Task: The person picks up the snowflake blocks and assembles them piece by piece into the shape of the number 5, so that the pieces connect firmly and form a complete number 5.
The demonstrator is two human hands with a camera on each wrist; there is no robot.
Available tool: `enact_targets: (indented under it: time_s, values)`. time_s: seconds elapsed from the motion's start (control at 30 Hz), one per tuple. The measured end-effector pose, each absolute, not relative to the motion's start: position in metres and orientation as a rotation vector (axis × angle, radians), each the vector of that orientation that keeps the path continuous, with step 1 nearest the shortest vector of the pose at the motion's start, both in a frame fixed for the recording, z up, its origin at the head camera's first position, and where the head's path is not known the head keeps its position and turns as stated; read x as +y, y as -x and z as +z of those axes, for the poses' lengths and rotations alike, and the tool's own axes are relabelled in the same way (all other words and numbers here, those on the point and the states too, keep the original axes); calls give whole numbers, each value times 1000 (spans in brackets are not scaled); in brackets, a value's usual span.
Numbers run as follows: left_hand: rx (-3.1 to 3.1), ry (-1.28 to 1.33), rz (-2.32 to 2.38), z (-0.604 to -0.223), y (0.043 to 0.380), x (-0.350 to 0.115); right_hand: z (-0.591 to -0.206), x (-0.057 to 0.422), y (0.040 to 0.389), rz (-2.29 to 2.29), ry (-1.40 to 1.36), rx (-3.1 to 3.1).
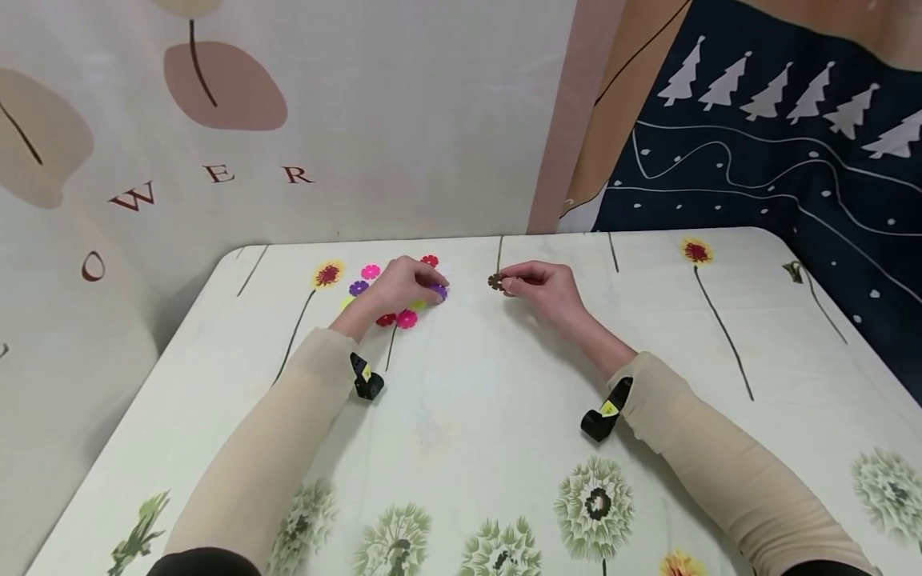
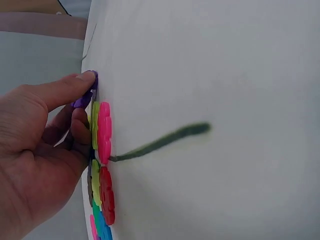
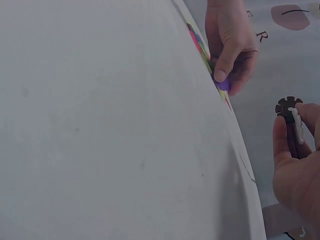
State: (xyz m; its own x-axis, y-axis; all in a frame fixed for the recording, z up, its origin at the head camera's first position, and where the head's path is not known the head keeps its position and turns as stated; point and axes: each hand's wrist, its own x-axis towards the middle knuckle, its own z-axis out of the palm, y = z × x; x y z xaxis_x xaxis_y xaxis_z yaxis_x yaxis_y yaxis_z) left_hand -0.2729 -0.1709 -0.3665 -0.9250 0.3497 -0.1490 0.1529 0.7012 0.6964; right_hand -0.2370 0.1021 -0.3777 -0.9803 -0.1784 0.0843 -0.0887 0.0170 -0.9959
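My left hand (image 1: 406,286) reaches over a cluster of colourful notched plastic discs at the back of the table. Its thumb and fingers pinch a purple notched disc (image 2: 82,101), seen close up in the left wrist view. Just beneath lie a pink disc (image 2: 104,131) and a red disc (image 2: 107,195), with yellow, green and blue ones behind. To the right, my right hand (image 1: 546,290) is raised off the table, holding a dark brown notched disc (image 3: 288,107) between thumb and fingers. A white disc (image 3: 297,126) stands edge-on against the brown one in the same grip.
The table (image 1: 461,416) wears a white cloth printed with flowers and stems. Behind it hangs a pale printed curtain (image 1: 418,120), with a dark blue tree-patterned cloth (image 1: 756,160) at the right. A black wrist camera (image 1: 367,382) sits on each sleeve.
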Motion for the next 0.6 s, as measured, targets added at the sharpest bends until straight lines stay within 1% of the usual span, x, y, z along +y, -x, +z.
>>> enact_targets:
  time_s: [0.27, 0.6]
  values:
    - [2630, -432, 1100, -366, 269, -171, -378, 100, 235, -2132, 281, 2214]
    - [2511, -428, 1316, -360, 258, -162, -378, 103, 235, -2079, 214, 2288]
